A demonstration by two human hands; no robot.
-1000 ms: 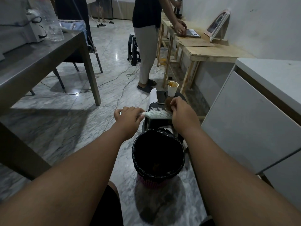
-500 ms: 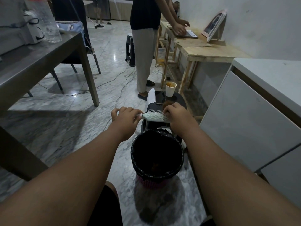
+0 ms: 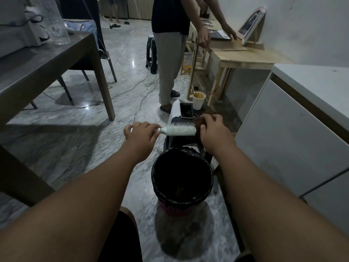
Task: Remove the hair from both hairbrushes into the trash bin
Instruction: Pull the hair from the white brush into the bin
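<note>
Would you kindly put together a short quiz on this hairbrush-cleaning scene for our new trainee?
1. True or false: the left hand grips the hairbrush by its handle.
2. The right hand: A hangs idle; B pinches hair at the brush's tip; C holds a second brush.
3. Fill in: on the stool, beside the paper cup, lies a ____.
Key: 1 true; 2 B; 3 phone.
</note>
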